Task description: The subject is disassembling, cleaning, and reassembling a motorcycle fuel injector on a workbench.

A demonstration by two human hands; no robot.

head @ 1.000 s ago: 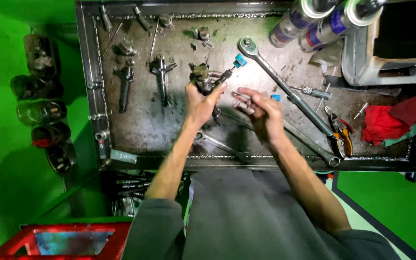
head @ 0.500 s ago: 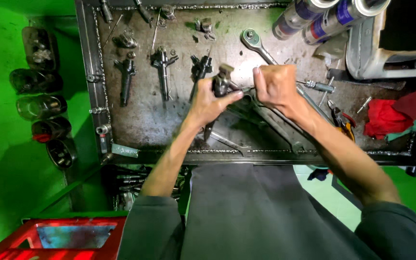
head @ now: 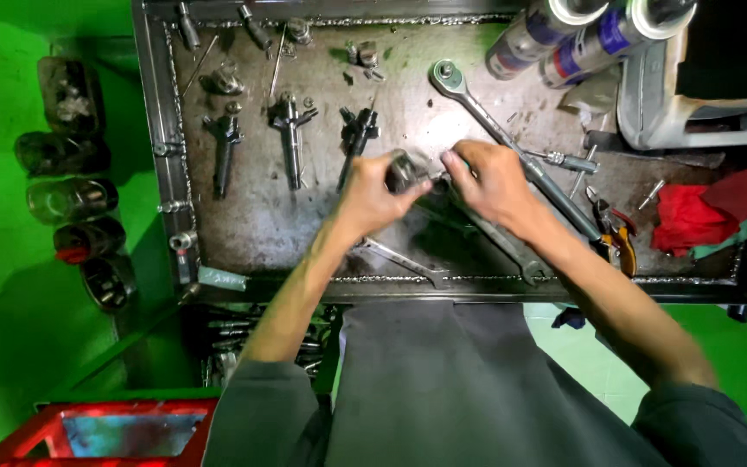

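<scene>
Over the middle of a dirty metal work tray (head: 261,233), my left hand (head: 369,195) is closed around a dark metal injector part (head: 404,169). My right hand (head: 490,182) meets it from the right, fingers pinched on a small tool or piece at the part's end; what exactly it pinches is hidden by the fingers. Three more injectors (head: 290,134) lie in a row on the tray to the left of my hands.
A long ratchet wrench (head: 512,143) lies diagonally under my right wrist. A spanner (head: 404,262) rests near the front rim, pliers (head: 611,233) and a red rag (head: 689,216) at right. Spray cans (head: 564,35) stand top right, jars (head: 71,199) hang left.
Both hands have shifted slightly right and come together on the injector part; a second ago the right hand was apart from it, lower on the tray.
</scene>
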